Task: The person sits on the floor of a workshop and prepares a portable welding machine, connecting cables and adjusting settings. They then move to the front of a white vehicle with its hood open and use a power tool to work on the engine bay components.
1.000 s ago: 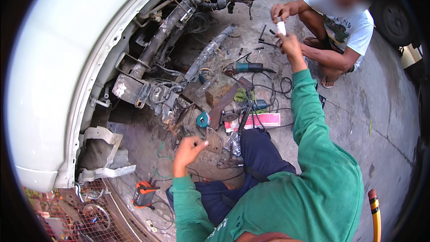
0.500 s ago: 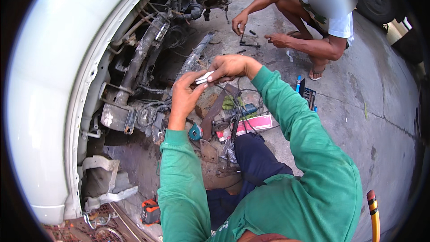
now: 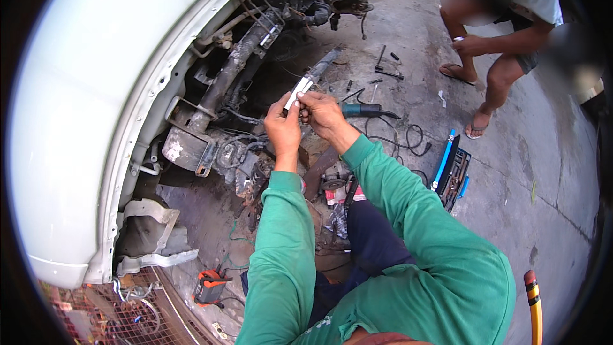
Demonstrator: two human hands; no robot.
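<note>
Both hands meet in front of me at a small, flat white piece (image 3: pixel 298 91), narrow and slanted; its kind cannot be made out. My left hand (image 3: pixel 283 129) grips its lower end between thumb and fingers. From the other side my right hand (image 3: pixel 324 115) pinches it, thumb on top, fingers curled and partly hidden beneath. Past the piece a worn metal bar (image 3: pixel 327 62) slants away over the ground. Just right of my right hand lies a teal and black power tool (image 3: pixel 364 110) with a dark cord.
On the left stands a white vehicle body (image 3: pixel 76 121) with its greasy frame beam (image 3: pixel 223 76) exposed. An open blue tool case (image 3: pixel 452 169) and loose wrenches (image 3: pixel 388 73) lie on the concrete. A person (image 3: pixel 504 32) is at upper right. An orange-black device (image 3: pixel 209 287) sits at lower left.
The white piece has turned to a steeper slant, still in both hands. The person opposite has risen from a squat and moved right, leaving the wrenches on the ground. My view has shifted.
</note>
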